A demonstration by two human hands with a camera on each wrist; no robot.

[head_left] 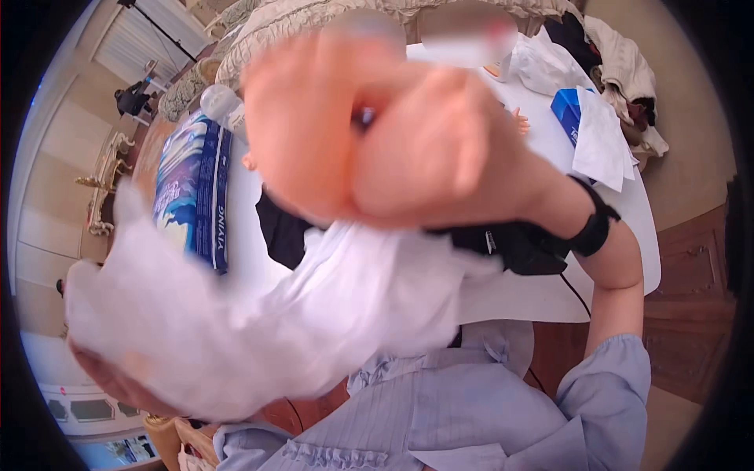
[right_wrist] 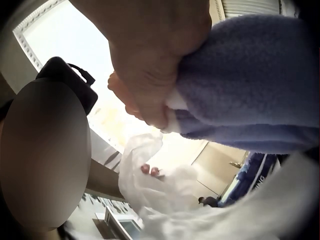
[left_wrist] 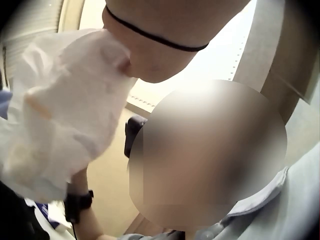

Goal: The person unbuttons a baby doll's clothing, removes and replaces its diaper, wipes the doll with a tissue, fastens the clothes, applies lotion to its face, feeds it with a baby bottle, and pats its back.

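Observation:
In the head view my right hand [head_left: 440,149] grips a doll [head_left: 302,133], blurred and close to the camera. The doll's small hand [head_left: 521,122] shows beyond my wrist. The right wrist view has my right hand [right_wrist: 145,65] curled against blue fleecy cloth [right_wrist: 250,85]. A thin white sheet [head_left: 314,314] hangs crumpled from my left hand [head_left: 118,381], which it mostly covers. Two fingertips [right_wrist: 150,170] of that hand pinch the sheet in the right wrist view. Orange-brown marks show on the white sheet [left_wrist: 65,95] in the left wrist view.
A blue package [head_left: 196,196] lies on the white table's left side. At the right are a blue tissue pack [head_left: 565,114] with white tissues [head_left: 601,141] and a white plastic bag [head_left: 546,63]. Black cloth [head_left: 279,231] lies under the doll and sheet.

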